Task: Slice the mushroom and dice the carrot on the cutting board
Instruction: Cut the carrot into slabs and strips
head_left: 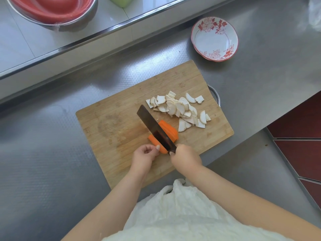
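Gripping cleaver (155,128), right hand (185,157); left hand (145,153) steadying carrot (168,130).

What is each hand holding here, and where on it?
Right hand grips the knife at its handle end; left hand holds the carrot at its near end.

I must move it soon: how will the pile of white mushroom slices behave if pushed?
The pile of thin white mushroom slices lies loose and overlapping, so it would probably scatter. The slices look thin, likely light and easily broken.
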The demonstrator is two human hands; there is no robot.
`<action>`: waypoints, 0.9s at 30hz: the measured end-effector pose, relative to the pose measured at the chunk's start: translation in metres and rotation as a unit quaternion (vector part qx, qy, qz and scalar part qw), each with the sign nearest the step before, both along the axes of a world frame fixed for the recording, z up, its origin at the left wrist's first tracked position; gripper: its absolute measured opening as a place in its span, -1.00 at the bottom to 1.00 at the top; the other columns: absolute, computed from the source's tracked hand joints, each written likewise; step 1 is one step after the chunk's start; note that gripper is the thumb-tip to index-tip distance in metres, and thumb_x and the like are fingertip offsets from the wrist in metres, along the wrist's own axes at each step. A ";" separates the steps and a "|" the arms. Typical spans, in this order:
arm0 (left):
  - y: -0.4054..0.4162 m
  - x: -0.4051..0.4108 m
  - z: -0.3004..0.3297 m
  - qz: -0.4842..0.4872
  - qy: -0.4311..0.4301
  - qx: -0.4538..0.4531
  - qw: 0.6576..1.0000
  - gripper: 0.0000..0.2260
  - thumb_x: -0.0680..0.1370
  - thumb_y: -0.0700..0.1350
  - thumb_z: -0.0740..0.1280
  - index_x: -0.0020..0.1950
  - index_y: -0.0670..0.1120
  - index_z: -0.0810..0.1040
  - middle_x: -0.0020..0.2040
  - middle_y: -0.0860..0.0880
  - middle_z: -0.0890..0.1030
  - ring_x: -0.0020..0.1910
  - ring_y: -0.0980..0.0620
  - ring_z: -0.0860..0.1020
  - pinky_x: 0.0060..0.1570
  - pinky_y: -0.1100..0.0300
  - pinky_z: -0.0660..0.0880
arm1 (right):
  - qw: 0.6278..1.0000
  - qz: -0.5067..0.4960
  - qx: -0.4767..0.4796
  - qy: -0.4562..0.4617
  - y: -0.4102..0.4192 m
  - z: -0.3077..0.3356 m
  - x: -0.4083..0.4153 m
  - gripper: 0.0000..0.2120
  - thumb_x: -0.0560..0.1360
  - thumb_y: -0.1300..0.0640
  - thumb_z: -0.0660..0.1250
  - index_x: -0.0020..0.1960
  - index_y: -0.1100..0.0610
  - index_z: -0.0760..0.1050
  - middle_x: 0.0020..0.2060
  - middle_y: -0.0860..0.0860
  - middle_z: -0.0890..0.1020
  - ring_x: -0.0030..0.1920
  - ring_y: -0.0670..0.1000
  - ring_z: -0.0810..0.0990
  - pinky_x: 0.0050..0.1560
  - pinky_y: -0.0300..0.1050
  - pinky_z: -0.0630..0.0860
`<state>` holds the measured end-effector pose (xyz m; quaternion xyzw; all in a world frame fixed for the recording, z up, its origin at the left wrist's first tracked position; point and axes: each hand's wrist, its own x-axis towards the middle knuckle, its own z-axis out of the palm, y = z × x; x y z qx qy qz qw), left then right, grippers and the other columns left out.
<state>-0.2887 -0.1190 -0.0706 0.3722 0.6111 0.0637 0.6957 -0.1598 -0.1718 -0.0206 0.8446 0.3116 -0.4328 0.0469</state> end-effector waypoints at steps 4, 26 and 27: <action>0.000 0.000 0.002 -0.019 0.008 0.006 1.000 -0.84 0.51 0.00 0.43 -0.13 -0.08 0.58 -0.05 -0.11 0.68 -0.04 -0.01 0.60 0.11 0.06 0.51 | 0.999 -0.025 0.020 0.018 -0.003 0.001 0.003 -0.76 0.58 -0.01 0.17 0.09 0.11 0.51 -0.14 0.05 0.59 -0.09 0.11 0.58 -0.18 -0.11 0.48; -0.013 0.015 0.008 -0.253 0.148 0.265 0.919 -0.21 0.45 -0.03 0.47 0.49 0.17 0.03 0.32 0.09 0.28 -0.21 0.18 0.55 -0.17 0.02 0.57 | 0.992 -0.003 0.102 0.069 -0.016 0.003 0.009 -0.80 0.58 0.08 0.16 0.17 0.00 0.21 -0.11 0.00 0.59 -0.21 0.07 0.56 -0.34 -0.11 0.41; -0.012 0.015 0.007 -0.258 0.156 0.273 0.913 -0.22 0.45 -0.03 0.47 0.49 0.16 0.03 0.35 0.07 0.24 -0.20 0.14 0.55 -0.17 0.00 0.57 | 0.991 0.006 0.110 0.070 -0.018 0.003 0.008 -0.80 0.59 0.09 0.15 0.18 -0.01 0.20 -0.12 0.00 0.59 -0.22 0.07 0.56 -0.34 -0.10 0.42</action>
